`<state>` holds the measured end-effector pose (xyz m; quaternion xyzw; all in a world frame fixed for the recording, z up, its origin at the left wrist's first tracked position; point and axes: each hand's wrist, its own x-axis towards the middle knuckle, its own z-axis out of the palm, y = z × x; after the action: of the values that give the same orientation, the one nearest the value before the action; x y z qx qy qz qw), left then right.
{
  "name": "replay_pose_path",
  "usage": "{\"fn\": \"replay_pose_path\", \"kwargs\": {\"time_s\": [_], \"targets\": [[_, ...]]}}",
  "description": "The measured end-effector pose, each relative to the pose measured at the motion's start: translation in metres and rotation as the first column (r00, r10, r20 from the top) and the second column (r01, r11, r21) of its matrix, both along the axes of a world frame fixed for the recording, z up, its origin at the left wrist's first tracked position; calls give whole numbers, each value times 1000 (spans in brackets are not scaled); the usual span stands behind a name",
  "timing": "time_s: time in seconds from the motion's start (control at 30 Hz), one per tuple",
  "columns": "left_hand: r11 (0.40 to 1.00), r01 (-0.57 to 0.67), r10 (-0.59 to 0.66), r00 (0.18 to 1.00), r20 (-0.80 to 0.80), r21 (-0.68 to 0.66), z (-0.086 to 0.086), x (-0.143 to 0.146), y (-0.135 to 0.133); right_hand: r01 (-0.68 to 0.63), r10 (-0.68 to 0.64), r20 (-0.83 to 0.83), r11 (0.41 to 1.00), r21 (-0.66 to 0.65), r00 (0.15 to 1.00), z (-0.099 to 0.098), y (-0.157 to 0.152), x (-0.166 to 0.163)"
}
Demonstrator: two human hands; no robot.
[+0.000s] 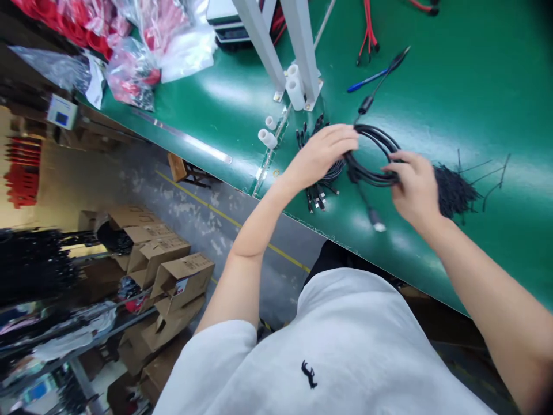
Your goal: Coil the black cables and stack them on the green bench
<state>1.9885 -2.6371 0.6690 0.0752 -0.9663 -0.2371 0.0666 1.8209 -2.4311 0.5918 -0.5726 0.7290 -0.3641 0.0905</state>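
Note:
A coiled black cable (377, 134) is held between my two hands above the green table. My left hand (324, 151) grips the coil's left side, fingers wrapped over it. On the right side, the fingers of my right hand (412, 181) close around the loops. One cable end with a black cylinder (366, 105) points away from me, and a blurred plug (377, 220) hangs toward me. Beneath my left hand lies a bundle of black cables (319, 193) with metal plugs. Beside my right hand is a pile of thin black ties (457, 190).
A blue pen (367, 80) lies beyond the coil. Grey metal legs (305, 52) with white plastic tubes (295, 92) stand on the green table (488, 92). Red cables (368, 29) lie at the back. Bagged red items (133, 72) fill the far left; cardboard boxes (184, 276) stand below.

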Motion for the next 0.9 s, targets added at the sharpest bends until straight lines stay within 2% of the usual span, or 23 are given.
{"fn": "replay_pose_path", "kwargs": {"time_s": [0.07, 0.17, 0.23, 0.3, 0.37, 0.43, 0.57, 0.67, 0.73, 0.77, 0.83, 0.9], "targets": [[994, -86, 94, 988, 124, -67, -30, 17, -24, -27, 31, -28, 993, 112, 999, -24, -41, 10], [979, -157, 186, 948, 256, -128, -86, 51, -41, -75, 63, 52, 958, 276, 997, -59, -83, 36], [956, -231, 273, 926, 261, -181, -111, 67, -42, -64, 39, 83, 944, 323, 996, -75, -88, 55], [933, -296, 337, 918, 210, -206, -123, 73, -39, -23, -9, 101, 951, 307, 995, -84, -72, 70], [917, -342, 374, 915, 148, -205, -125, 68, -41, 19, -56, 131, 964, 265, 990, -92, -40, 80], [913, -358, 387, 913, 132, -197, -122, 60, -49, 25, -94, 211, 951, 307, 973, -102, 2, 88], [928, -333, 367, 897, 248, -168, -113, 56, -65, -86, -133, 378, 857, 509, 916, -127, 101, 111], [909, -376, 409, 889, 208, -182, -103, 65, -60, -83, -240, 430, 789, 608, 870, -141, 178, 139], [882, -433, 452, 889, 71, -185, -98, 70, -50, -12, -410, 421, 705, 709, 809, -148, 228, 153], [875, -451, 458, 889, -3, -176, -97, 71, -43, 42, -515, 391, 643, 765, 763, -152, 254, 155], [892, -434, 429, 901, -62, -128, -98, 71, -23, 173, -723, 281, 484, 858, 631, -160, 304, 148], [928, -370, 368, 929, -40, -54, -104, 70, 10, 310, -876, 142, 309, 899, 460, -169, 352, 126]]}}
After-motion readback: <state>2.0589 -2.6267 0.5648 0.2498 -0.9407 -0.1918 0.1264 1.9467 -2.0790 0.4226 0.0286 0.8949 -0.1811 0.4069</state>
